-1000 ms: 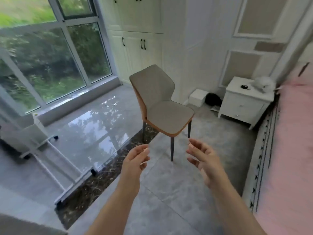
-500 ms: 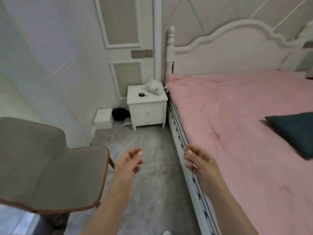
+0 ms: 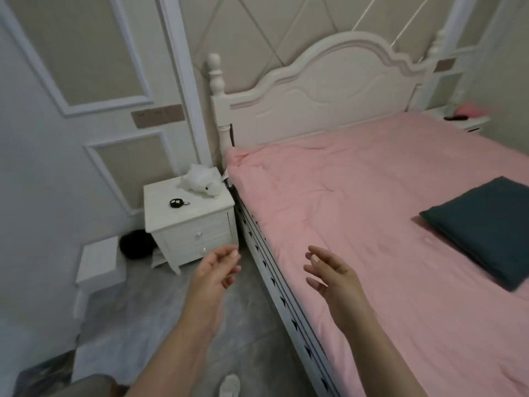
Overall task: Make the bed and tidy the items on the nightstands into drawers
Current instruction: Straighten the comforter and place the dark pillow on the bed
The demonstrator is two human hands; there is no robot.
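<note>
A pink-sheeted bed [image 3: 357, 213] with a white headboard [image 3: 320, 90] fills the right side. A folded dark teal cloth [image 3: 483, 227] lies on it at the right. Left of the bed stands a white nightstand [image 3: 189, 224] with two drawers; a white plush toy [image 3: 201, 180] and a small black keychain [image 3: 177, 202] sit on top. A second nightstand [image 3: 469, 123] at the far right carries a pink item and a dark item. My left hand [image 3: 214, 270] hovers over the floor near the nightstand, fingers relaxed, empty. My right hand [image 3: 332, 276] hovers above the bed's edge, empty.
A small white box [image 3: 100, 260] and a round black object [image 3: 133, 243] sit on the grey floor left of the nightstand. A chair edge [image 3: 86, 386] shows at the bottom left. A white shoe [image 3: 229, 385] is at the bottom.
The view has swung right from the window and chair to the bed, then moved closer to the nightstand. Both hands stay raised and empty.
</note>
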